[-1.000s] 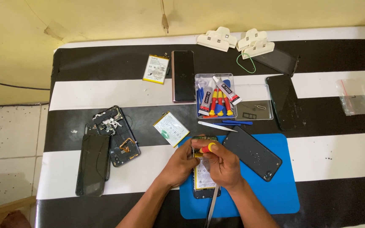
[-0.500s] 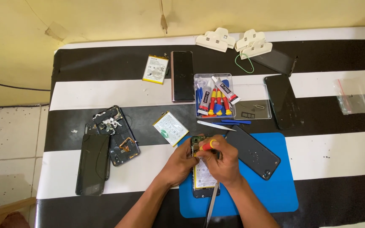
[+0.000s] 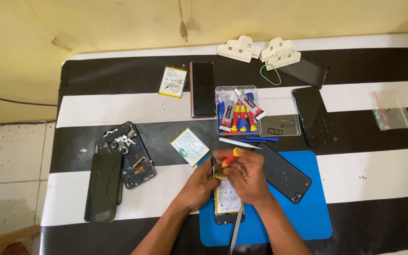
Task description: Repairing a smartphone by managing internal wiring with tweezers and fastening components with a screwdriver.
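The right hand (image 3: 247, 175) and left hand (image 3: 203, 183) cover the upper part of the opened phone (image 3: 226, 200), so the screwdriver (image 3: 230, 158) tip and its point of contact cannot be seen. The tweezers (image 3: 235, 232) and both forearms are cut off by the bottom edge. Small parts in the clear tray (image 3: 279, 125) and the plastic bag (image 3: 390, 111) are too small to identify.

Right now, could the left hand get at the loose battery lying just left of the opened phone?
Probably yes. The left hand steadies the opened phone, and the loose battery lies close above it on bare table with nothing between; it would have to let go first.
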